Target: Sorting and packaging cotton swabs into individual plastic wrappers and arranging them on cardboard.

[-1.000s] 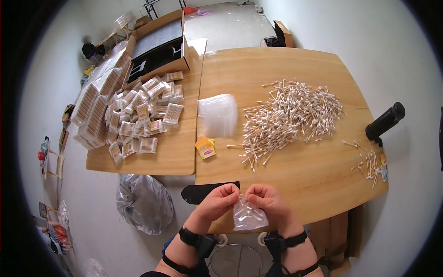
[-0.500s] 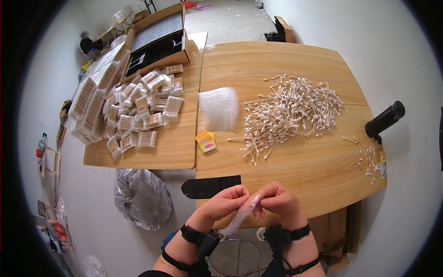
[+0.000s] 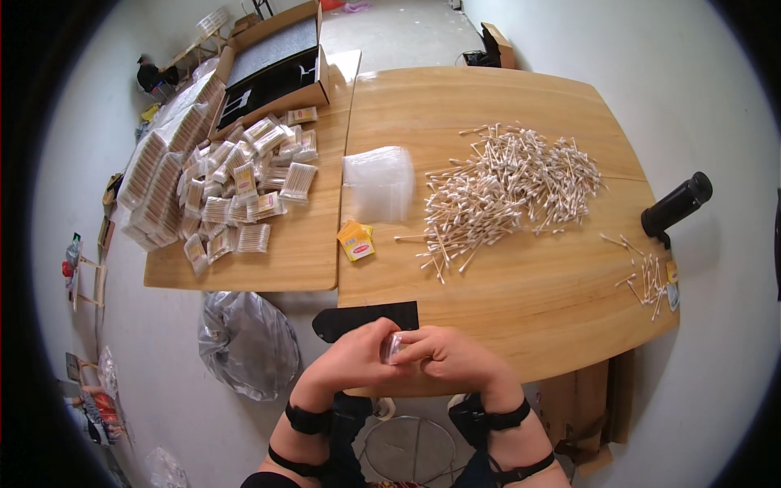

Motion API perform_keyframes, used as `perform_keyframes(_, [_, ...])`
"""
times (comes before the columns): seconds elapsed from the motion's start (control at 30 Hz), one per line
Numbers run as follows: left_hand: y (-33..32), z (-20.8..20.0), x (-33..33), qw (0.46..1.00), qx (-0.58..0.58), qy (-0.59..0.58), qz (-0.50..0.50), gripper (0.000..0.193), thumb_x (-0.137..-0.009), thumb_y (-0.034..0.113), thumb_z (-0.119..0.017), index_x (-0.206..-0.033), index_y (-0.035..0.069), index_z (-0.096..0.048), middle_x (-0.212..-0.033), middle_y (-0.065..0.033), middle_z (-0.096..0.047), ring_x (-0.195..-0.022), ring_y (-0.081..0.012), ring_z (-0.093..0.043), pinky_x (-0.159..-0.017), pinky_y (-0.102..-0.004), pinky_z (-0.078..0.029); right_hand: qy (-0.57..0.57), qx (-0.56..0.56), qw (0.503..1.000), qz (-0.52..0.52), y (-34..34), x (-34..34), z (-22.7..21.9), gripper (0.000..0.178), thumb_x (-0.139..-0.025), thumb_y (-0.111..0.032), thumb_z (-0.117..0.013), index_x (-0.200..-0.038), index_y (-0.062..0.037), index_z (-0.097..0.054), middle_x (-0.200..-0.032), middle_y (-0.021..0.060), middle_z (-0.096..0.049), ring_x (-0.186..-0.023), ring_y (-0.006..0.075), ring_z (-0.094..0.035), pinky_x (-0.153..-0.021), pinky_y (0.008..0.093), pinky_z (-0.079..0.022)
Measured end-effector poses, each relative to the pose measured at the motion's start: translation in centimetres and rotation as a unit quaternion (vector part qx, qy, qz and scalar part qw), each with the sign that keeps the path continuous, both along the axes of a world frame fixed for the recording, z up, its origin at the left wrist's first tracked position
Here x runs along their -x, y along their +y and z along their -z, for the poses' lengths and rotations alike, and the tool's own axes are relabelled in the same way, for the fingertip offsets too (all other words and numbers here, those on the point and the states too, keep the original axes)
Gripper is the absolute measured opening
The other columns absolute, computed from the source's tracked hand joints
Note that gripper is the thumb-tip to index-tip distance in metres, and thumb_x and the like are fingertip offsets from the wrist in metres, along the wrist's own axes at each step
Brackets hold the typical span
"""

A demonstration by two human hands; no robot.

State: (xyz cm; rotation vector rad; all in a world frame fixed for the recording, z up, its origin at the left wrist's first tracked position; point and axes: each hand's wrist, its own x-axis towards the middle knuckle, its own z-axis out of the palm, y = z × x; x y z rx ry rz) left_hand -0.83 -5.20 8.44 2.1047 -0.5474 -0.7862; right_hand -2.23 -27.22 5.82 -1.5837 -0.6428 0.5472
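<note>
Over the table's near edge my two hands meet around a small clear plastic bag (image 3: 391,348). My left hand (image 3: 351,355) is closed on the bag, with its fingers curled round the far side. My right hand (image 3: 452,355) has its fingers pinched at the bag's right side; the thumb is partly hidden. What the bag holds, if anything, cannot be made out. Just beyond the left hand lies a flat black strip (image 3: 366,318). Farther off are yellow printed cards (image 3: 356,241), a stack of clear plastic bags (image 3: 379,184) and a big loose heap of cotton swabs (image 3: 508,191).
Filled swab packets (image 3: 253,237) lie piled on the left table, beside stacked bundles (image 3: 150,183) and an open cardboard box (image 3: 272,77). A black bottle (image 3: 677,205) and a few stray swabs (image 3: 651,285) sit at the right edge. A grey plastic sack (image 3: 248,346) stands on the floor.
The bag, stretched out as a twisted strip between my hands before, is now bunched within them. Both hands have moved left, and my left hand has wrapped round it.
</note>
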Motion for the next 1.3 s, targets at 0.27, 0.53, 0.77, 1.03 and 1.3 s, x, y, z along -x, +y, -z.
perform_keyframes(0.27, [1.9,-0.2,-0.5,0.989,-0.03,-0.029,-0.142,0.058,-0.075,0.033,-0.091,-0.114,0.002,-0.062,-0.1,-0.0127,-0.066,-0.094,-0.0241,-0.065,-0.083,-0.0335,-0.052,0.108,-0.137,0.96,0.22,-0.5,-0.6,1.1,0.041,-0.081,0.015,-0.048,-0.107,-0.0019,-0.075,-0.097,0.0036,-0.071,-0.091,0.0129,-0.064,-0.082,0.0267,-0.051])
perform_keyframes(0.53, [9.1,2.4,-0.6,0.962,-0.022,-0.11,-0.247,0.066,-0.077,0.032,-0.088,-0.129,0.005,-0.057,-0.121,-0.0139,-0.062,-0.111,-0.0284,-0.061,-0.097,-0.038,-0.05,0.142,-0.067,0.932,0.326,-2.1,-0.9,2.1,0.039,-0.084,0.014,-0.047,-0.108,-0.0017,-0.074,-0.094,0.0029,-0.07,-0.089,0.0085,-0.063,-0.081,0.0236,-0.049])
perform_keyframes(0.77, [11.3,4.1,-0.8,0.948,0.001,-0.14,-0.285,0.061,-0.079,0.026,-0.082,-0.129,0.004,-0.056,-0.119,-0.0131,-0.059,-0.112,-0.0277,-0.059,-0.1,-0.0375,-0.047,0.126,-0.049,0.936,0.326,-1.4,-1.1,2.4,0.037,-0.084,0.012,-0.048,-0.106,-0.0021,-0.074,-0.088,0.002,-0.068,-0.084,0.0076,-0.062,-0.074,0.0216,-0.049])
perform_keyframes(1.03, [12.4,4.0,-1.1,0.965,-0.004,-0.074,-0.252,0.062,-0.076,0.024,-0.084,-0.128,0.006,-0.057,-0.122,-0.0084,-0.057,-0.115,-0.0235,-0.054,-0.103,-0.0351,-0.043,0.139,-0.025,0.93,0.339,-1.1,-1.3,2.6,0.035,-0.085,0.009,-0.049,-0.105,-0.0028,-0.075,-0.085,0.001,-0.067,-0.081,0.0071,-0.062,-0.07,0.0209,-0.048])
perform_keyframes(1.3, [14.0,5.5,-1.2,0.948,-0.099,-0.176,-0.245,0.053,-0.072,0.02,-0.085,-0.116,0.006,-0.059,-0.114,-0.0093,-0.058,-0.108,-0.0267,-0.057,-0.098,-0.0393,-0.046,0.12,-0.02,0.93,0.347,-0.6,-1.6,2.4,0.03,-0.087,0.009,-0.051,-0.103,-0.0006,-0.074,-0.087,0.0004,-0.069,-0.081,0.0072,-0.063,-0.073,0.0224,-0.05])
